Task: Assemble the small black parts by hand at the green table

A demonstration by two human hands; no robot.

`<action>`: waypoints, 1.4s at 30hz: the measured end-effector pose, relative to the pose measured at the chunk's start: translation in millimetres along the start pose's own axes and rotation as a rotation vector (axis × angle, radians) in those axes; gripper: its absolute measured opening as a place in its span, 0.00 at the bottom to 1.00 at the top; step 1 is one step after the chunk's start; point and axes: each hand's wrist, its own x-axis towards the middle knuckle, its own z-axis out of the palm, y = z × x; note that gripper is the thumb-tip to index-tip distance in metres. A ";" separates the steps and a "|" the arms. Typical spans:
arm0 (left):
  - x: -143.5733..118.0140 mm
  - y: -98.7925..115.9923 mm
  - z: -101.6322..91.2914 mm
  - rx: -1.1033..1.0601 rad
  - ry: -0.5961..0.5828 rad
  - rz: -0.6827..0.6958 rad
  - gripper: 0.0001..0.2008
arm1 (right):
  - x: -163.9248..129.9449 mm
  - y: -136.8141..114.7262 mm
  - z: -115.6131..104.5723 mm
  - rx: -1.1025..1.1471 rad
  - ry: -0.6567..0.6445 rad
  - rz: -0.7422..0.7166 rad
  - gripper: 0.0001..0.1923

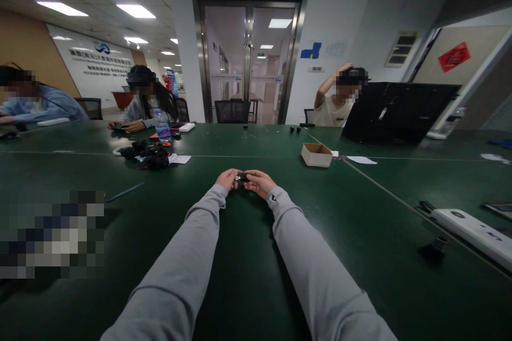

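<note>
Both arms in grey sleeves reach forward over the dark green table (236, 256). Between my hands is a small black piece with a shiny silvery end (242, 177), too small to name. My left hand (228, 179) has its fingers closed at the silvery end. The black part is pinched in the fingers of my right hand (260, 183). Fingers cover some of the piece, which is held just above or at the tabletop; I cannot tell which.
An open cardboard box (317, 155) stands ahead to the right. Black items (150, 154) are heaped to the left, near a water bottle (162, 127). A white power strip (474, 234) and a black brush (434, 250) lie to the right. Several people sit across the table.
</note>
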 end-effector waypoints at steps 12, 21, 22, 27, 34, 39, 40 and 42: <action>0.0 -1.6 0.2 0.007 -0.015 0.040 0.17 | -0.2 -0.3 -0.4 0.009 -0.014 0.003 0.07; 1.8 -4.9 0.0 0.005 -0.005 0.040 0.17 | -0.8 -0.3 0.9 -0.007 -0.013 0.010 0.08; 1.5 -4.3 0.0 0.001 -0.001 0.033 0.18 | -0.8 -0.3 0.8 -0.006 -0.010 0.009 0.08; -2.2 2.0 1.3 -0.022 -0.005 0.016 0.15 | -0.2 0.1 0.2 -0.004 -0.006 0.004 0.08; -2.1 0.3 1.6 -0.006 0.010 0.035 0.14 | 1.4 1.8 -1.7 0.008 -0.022 -0.007 0.07; 2.7 -5.2 0.2 -0.017 0.004 0.022 0.14 | 0.8 1.7 -1.9 0.010 -0.022 -0.011 0.08; 3.5 -6.0 0.1 -0.022 0.004 0.008 0.14 | 0.5 1.5 -1.6 0.008 -0.022 -0.011 0.07; 4.6 -7.4 -0.2 -0.017 0.002 0.001 0.14 | 0.1 1.2 -1.1 0.001 -0.021 -0.006 0.07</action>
